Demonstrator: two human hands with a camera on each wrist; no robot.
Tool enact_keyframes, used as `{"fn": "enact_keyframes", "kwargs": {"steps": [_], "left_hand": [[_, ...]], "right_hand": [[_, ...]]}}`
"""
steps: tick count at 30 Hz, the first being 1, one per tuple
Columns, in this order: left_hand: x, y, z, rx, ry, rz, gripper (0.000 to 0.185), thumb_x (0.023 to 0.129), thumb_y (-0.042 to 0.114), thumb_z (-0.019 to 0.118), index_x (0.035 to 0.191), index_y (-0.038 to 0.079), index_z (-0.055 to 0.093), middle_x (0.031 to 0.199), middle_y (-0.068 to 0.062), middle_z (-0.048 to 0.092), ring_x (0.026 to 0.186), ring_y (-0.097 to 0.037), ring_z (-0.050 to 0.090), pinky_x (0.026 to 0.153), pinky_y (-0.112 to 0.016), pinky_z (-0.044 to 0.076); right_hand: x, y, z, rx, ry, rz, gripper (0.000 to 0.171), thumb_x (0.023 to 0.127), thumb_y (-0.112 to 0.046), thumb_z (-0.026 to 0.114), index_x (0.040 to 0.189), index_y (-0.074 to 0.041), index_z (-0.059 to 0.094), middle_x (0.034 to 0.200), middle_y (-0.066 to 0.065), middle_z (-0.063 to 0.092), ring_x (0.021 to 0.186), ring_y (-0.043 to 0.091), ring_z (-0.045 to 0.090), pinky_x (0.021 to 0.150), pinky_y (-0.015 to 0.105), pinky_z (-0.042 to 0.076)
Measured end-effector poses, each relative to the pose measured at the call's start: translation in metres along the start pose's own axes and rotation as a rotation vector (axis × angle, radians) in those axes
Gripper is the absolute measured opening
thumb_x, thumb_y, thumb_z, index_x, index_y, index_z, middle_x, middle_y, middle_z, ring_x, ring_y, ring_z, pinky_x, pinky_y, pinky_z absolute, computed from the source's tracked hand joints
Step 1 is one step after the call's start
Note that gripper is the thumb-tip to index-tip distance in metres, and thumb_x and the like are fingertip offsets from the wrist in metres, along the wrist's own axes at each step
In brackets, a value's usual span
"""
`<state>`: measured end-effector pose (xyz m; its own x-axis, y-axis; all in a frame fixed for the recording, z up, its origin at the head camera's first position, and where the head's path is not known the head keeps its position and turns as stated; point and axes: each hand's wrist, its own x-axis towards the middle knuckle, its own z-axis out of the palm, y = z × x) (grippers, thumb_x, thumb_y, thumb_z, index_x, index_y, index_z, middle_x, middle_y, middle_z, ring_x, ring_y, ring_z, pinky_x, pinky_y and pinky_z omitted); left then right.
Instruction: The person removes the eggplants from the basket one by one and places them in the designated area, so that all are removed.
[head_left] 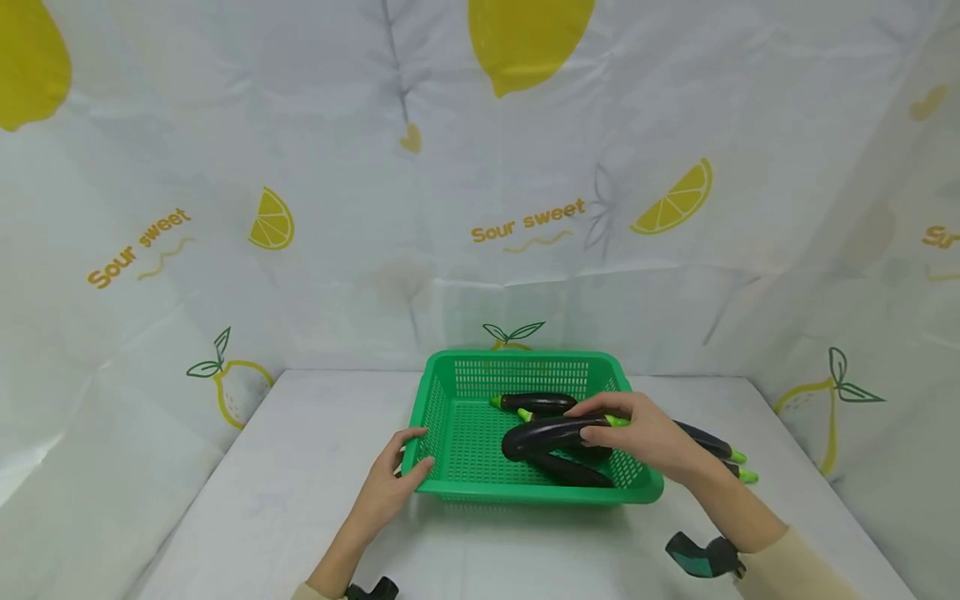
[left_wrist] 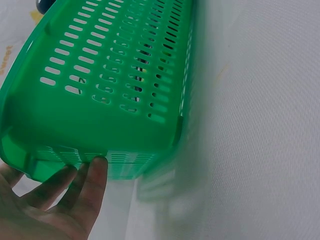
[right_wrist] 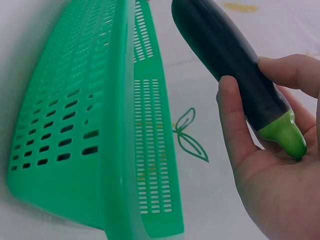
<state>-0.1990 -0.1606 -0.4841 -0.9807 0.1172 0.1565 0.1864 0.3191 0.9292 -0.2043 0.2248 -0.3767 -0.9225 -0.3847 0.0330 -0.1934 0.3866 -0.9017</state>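
Observation:
A dark purple eggplant (head_left: 551,436) with a green cap is held over the green plastic basket (head_left: 525,493). My right hand (head_left: 651,437) grips it near the cap end between thumb and fingers, and the right wrist view shows this eggplant (right_wrist: 225,55) raised beside the basket's rim. Inside the basket lie several more eggplants, one along the back (head_left: 536,402) and one near the front (head_left: 573,472); the held one partly covers others. At the basket's left end, my left hand (head_left: 384,487) holds the rim, its fingers (left_wrist: 95,187) against the end wall.
To the right of the basket, partly behind my right hand and forearm, lie eggplants (head_left: 708,439) on the white table (head_left: 300,467). A white sheet with lemon prints (head_left: 337,275) hangs behind and at both sides. Each wrist wears a dark strapped device (head_left: 703,557).

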Motion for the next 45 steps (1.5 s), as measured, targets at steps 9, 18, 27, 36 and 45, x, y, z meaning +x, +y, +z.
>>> {"fn": "enact_keyframes", "kwargs": {"steps": [9,18,27,36,45], "left_hand": [[0.000,0.000,0.001,0.003,-0.001,0.001,0.050,0.099,0.024,0.069,0.144,0.014,0.051,0.153,-0.021,0.043,0.135,-0.046,0.047,0.102,-0.062,0.045],[0.000,0.000,0.000,-0.010,0.001,0.010,0.051,0.098,0.027,0.070,0.144,0.015,0.052,0.153,-0.021,0.042,0.136,-0.047,0.046,0.102,-0.063,0.043],[0.000,0.000,0.000,-0.011,0.000,0.011,0.052,0.098,0.026,0.070,0.144,0.013,0.051,0.153,-0.022,0.042,0.136,-0.046,0.046,0.102,-0.061,0.045],[-0.001,0.001,0.000,-0.010,-0.003,0.005,0.051,0.099,0.025,0.070,0.145,0.014,0.051,0.154,-0.022,0.041,0.137,-0.047,0.045,0.103,-0.063,0.043],[-0.002,0.000,0.000,0.002,-0.005,-0.009,0.051,0.098,0.028,0.070,0.144,0.017,0.052,0.154,-0.022,0.042,0.137,-0.046,0.046,0.103,-0.063,0.043]], "right_hand": [[-0.028,0.004,-0.014,-0.057,0.097,-0.038,0.029,0.096,-0.025,0.073,0.123,-0.015,0.072,0.125,0.009,0.067,0.113,0.031,0.055,0.084,0.040,0.054],[-0.057,0.019,-0.031,-0.085,0.207,-0.044,0.029,0.098,-0.022,0.071,0.125,-0.013,0.071,0.123,0.002,0.069,0.107,0.012,0.059,0.082,0.028,0.052],[-0.080,0.040,-0.055,-0.109,0.293,-0.007,0.032,0.099,-0.018,0.069,0.129,-0.006,0.068,0.119,-0.008,0.070,0.102,0.008,0.060,0.080,0.026,0.053],[-0.102,0.067,-0.084,-0.149,0.372,0.017,0.034,0.102,-0.014,0.064,0.135,-0.006,0.063,0.117,-0.016,0.069,0.104,0.000,0.062,0.081,0.015,0.042],[-0.118,0.098,-0.099,-0.141,0.368,0.123,0.035,0.104,-0.019,0.061,0.136,-0.004,0.062,0.110,-0.013,0.072,0.095,0.001,0.068,0.077,0.013,0.046]]}}
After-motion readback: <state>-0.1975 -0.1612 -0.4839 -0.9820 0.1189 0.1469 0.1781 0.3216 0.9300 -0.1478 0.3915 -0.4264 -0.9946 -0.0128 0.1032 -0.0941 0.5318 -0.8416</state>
